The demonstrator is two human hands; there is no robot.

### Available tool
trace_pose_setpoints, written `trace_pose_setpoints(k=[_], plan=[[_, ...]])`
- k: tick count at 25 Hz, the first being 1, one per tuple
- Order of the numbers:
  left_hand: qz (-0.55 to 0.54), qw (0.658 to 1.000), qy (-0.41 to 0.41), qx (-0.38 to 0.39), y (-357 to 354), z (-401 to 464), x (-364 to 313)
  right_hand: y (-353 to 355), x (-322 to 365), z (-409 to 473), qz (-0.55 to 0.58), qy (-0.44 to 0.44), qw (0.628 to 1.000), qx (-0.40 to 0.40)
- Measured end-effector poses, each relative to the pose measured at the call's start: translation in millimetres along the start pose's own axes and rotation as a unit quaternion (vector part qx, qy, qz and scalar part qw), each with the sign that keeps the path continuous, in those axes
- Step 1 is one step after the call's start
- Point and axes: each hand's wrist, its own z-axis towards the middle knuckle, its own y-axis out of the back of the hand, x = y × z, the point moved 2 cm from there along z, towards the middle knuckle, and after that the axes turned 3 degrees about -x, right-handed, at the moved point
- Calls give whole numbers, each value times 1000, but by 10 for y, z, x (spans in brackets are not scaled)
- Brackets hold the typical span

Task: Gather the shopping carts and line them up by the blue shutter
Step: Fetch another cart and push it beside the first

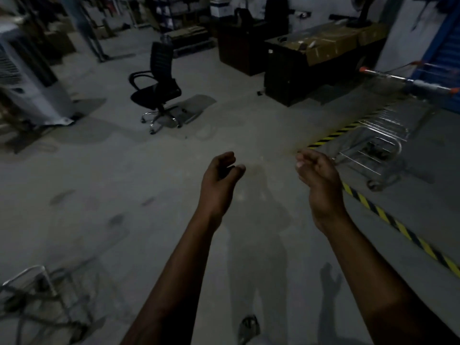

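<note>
A wire shopping cart [378, 135] with an orange-tipped handle stands at the right, in front of the blue shutter [445, 53]. Part of another metal cart frame [32, 285] shows at the bottom left edge. My left hand [220, 173] and my right hand [316, 170] are both raised over the bare floor in the middle of the view. Their fingers hang loosely curled and hold nothing. The right hand is just left of the cart's lower rack, not touching it.
A black office chair [156, 88] stands mid-floor ahead. Dark desks with cardboard on top [311, 61] sit at the back right. A white air cooler [27, 78] is at the left. A yellow-black floor stripe [388, 217] runs along the right.
</note>
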Motion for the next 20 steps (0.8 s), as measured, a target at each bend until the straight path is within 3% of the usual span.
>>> trace_pose_setpoints(k=[7,11,20], plan=[[16,996,4,-86,791,-1650,75,-109,89,-1469,22,-10,997,78],[37,988,12,-148,1401,-2535,121,-216,103,-2314,44,-63,991,106],[13,956,-8,-293,3074,-3911,-32,-1589,518,-3887,73,-68,960,262]])
